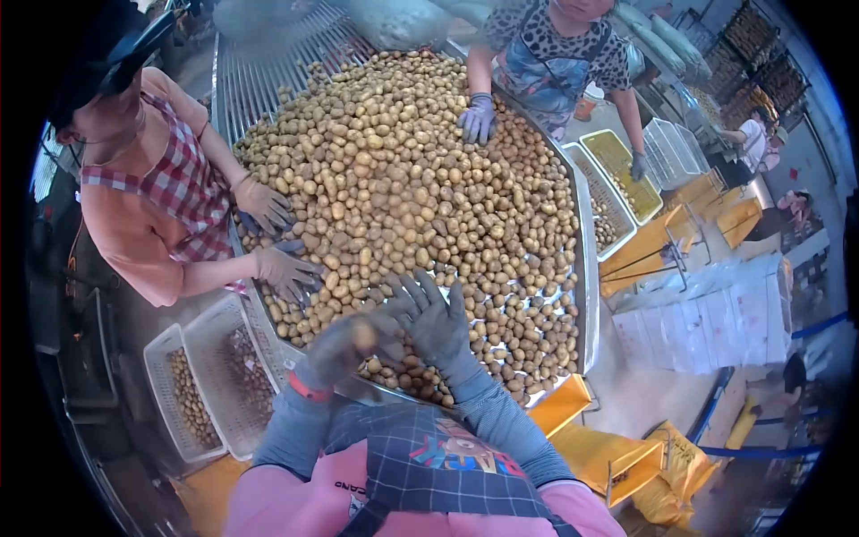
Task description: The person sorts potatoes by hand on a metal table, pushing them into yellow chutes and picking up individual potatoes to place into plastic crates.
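Observation:
A broad heap of small potatoes covers a metal-edged sorting table in front of me. My left hand, in a grey glove with a red band at the wrist, is at the near edge and smeared by motion. A single potato shows at its fingers and appears held there. Just to the right, my right hand, also gloved in grey, has its fingers spread above the nearest potatoes. Nothing shows in its grip.
At the left, a co-worker's gloved hands rest on the heap; across the table, another person's gloved hand touches it. White crates with potatoes stand at lower left, more crates at right. Yellow chutes flank the near right corner.

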Motion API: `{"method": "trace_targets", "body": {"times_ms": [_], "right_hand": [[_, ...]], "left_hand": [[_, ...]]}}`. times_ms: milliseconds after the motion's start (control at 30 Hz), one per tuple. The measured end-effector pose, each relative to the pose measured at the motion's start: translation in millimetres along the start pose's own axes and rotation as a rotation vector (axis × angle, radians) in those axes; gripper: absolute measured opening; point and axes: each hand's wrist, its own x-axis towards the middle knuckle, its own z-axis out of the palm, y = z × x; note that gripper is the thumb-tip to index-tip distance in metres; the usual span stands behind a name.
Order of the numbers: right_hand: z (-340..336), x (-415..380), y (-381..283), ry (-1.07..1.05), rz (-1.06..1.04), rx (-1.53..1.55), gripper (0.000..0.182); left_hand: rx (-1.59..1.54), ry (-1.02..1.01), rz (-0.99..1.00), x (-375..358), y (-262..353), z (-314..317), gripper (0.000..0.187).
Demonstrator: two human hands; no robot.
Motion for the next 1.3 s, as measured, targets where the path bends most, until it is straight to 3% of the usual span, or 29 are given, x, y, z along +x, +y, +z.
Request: {"method": "trace_targets", "body": {"times_ms": [67,100,200,267,333,367,400,433,467,500,567,600,667,700,767,800,833,867,900,933,967,1000,1033,1067,1133,1167,1200,1233,1300], "right_hand": [[4.0,0.4,-1.1,-0.071,-0.015,0.047,0.078],[8.9,-1.4,-2.5,-0.01,-0.02,-0.012,0.079],[-11.5,0.4,-2.7,-0.186,-0.073,0.118,0.07],[-19.1,-13.3,-1.0,-0.136,-0.112,0.119,0.063],[-55.3,-0.7,1.4,-0.149,0.054,0.082,0.056],[-89.2,8.1,16.2,-0.171,0.266,0.265,0.049],[-22.5,-28.0,12.8,0.132,0.262,0.097,0.051],[-9.8,-41.4,18.0,0.171,0.144,-0.183,0.045],[-12.9,-49.7,27.0,0.233,0.026,-0.456,0.039],[-36.8,-46.1,27.2,0.222,-0.035,-0.448,0.039],[-95.3,-28.9,10.4,0.397,0.014,-0.647,0.035],[-63.4,-32.5,-18.4,0.578,-0.187,-0.722,0.028],[42.1,-74.4,-98.0,0.388,-0.875,-0.923,0.03],[94.4,-104.3,-133.8,0.256,-1.435,-1.25,0.03],[172.9,-188.3,-183.3,0.178,-1.963,-1.668,0.027],[172.0,-184.3,-208.0,-0.171,-2.413,-1.327,0.032],[129.9,-182.9,-234.6,0.321,-2.287,-1.363,0.037],[169.1,-199.6,-252.1,0.637,-2.36,-1.693,0.041],[151.9,-178.1,-295.7,0.649,-2.209,-1.678,0.043],[110.2,-148.9,-340.1,1.009,-2.043,-1.824,0.049],[39.0,-121.3,-361.5,1.452,-1.676,-1.97,0.06],[-23.0,-103.6,-354.7,1.503,-1.083,-1.88,0.07],[4.4,-131.4,-307.2,1.308,-0.624,-1.634,0.068],[-131.2,-81.2,-296.1,1.234,-0.577,-1.909,0.069],[-177.7,-87.5,-188.4,1.098,-0.108,-2.334,0.071],[-155.3,-109.7,-143.5,0.818,0.144,-2.068,0.063],[-163.8,-128.2,-77.8,0.897,-0.155,-2.39,0.067],[-160.6,-134.2,-49.9,0.757,0.052,-2.526,0.067],[-184.4,-173.6,5.9,0.564,-0.178,-2.556,0.064]], "left_hand": [[0.575,0.181,-0.451,-8.2,-13.5,-0.8,0.052],[0.578,0.247,-0.572,-1.2,-13.5,9.1,0.055],[0.605,0.325,-0.345,-18.9,-23.4,3.8,0.053],[0.332,0.253,-0.463,-9.6,-21.7,7.2,0.049],[1.734,0.184,0.078,1.0,-42.0,-18.6,0.05],[1.858,0.07,-0.021,-5.5,-57.2,-37.3,0.058],[1.842,0.071,0.037,-18.0,-86.9,-62.4,0.068],[1.784,-0.034,-0.16,-35.9,-101.3,-79.0,0.085],[1.735,-0.038,-0.198,-46.6,-109.8,-75.7,0.098],[1.678,-0.054,-0.251,-54.1,-114.8,-73.7,0.105],[1.516,0.029,-0.148,-54.2,-114.3,-57.6,0.096],[1.52,-0.001,-0.144,-57.7,-114.2,-64.2,0.096],[1.404,0.21,-0.362,-72.9,-115.6,-71.5,0.08],[1.398,0.195,-0.358,-81.1,-115.7,-78.6,0.08],[1.242,0.321,-0.496,-78.8,-111.9,-94.8,0.072],[1.234,0.269,-0.482,-61.3,-104.3,-68.3,0.072],[1.276,0.264,-0.544,-44.9,-86.3,-23.2,0.063],[1.329,0.261,-0.604,-31.3,-75.8,0.1,0.056],[1.372,0.231,-0.592,-30.7,-75.1,3.0,0.056],[1.405,0.186,-0.567,-31.0,-80.4,0.1,0.057],[1.44,0.148,-0.547,-32.9,-84.4,-2.8,0.057],[1.479,0.12,-0.527,-32.8,-88.2,-6.0,0.058],[1.514,0.098,-0.518,-33.2,-92.4,-8.7,0.058],[1.552,0.089,-0.514,-38.1,-94.3,-11.8,0.059],[1.645,0.109,-0.521,-49.1,-94.1,-20.7,0.06],[1.707,0.129,-0.533,-58.0,-90.5,-27.3,0.061],[1.781,0.161,-0.548,-70.6,-86.8,-37.1,0.062],[1.853,0.195,-0.583,-79.5,-83.1,-43.0,0.063],[1.956,0.267,-0.724,-103.7,-78.5,-56.0,0.065]]}}
